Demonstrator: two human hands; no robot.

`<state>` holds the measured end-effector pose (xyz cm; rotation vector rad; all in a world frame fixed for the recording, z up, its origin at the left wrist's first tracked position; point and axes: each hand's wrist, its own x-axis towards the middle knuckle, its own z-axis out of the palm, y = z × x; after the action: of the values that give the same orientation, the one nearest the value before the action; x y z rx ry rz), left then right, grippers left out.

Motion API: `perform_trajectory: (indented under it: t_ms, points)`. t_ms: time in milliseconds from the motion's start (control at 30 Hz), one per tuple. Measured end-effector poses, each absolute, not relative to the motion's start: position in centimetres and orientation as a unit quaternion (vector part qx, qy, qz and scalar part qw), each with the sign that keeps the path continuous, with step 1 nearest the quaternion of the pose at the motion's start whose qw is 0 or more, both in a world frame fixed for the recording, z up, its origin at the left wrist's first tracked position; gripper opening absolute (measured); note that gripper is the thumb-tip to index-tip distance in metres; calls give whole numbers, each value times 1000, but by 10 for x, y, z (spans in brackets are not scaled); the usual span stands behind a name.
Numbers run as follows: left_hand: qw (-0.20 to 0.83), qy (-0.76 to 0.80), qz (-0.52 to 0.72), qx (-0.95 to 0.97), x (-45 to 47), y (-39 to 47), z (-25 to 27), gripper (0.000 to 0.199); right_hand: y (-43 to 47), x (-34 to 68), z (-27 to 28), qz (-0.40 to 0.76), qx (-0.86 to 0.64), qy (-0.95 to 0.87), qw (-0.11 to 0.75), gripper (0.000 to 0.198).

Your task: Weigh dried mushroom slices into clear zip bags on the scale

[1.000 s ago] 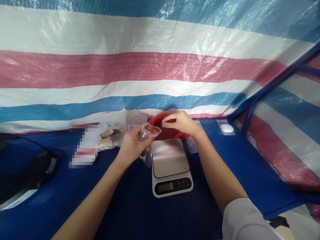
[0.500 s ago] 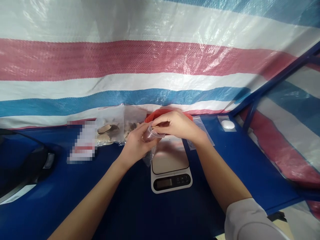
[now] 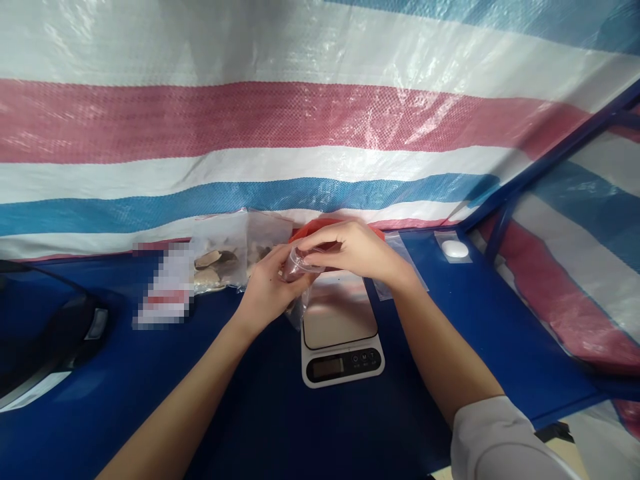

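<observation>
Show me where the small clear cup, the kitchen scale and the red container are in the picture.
small clear cup (image 3: 299, 265), head view, on its see-through side wall.
kitchen scale (image 3: 339, 320), head view, on the bare steel weighing plate.
red container (image 3: 309, 230), head view, on its rim, behind the hands.

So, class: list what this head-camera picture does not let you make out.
- Contents of the small clear cup: covered by the right hand and left hand.
- Scale display: too small to read.
- Red bag: mostly behind the hands.
- Packet at left: blurred out.
</observation>
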<state>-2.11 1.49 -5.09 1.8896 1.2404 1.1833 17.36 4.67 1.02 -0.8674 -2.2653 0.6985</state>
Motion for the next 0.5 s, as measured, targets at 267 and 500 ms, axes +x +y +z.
perform_trajectory:
  t_ms: [267,500]
  points:
    - [312,551,429,644,-25,15,-42,51,73,194,-12,258,-395,-836,280,15]
    - [296,601,408,621,-29,17,-36,61,79,163,-39,184,-481,-847,131,24]
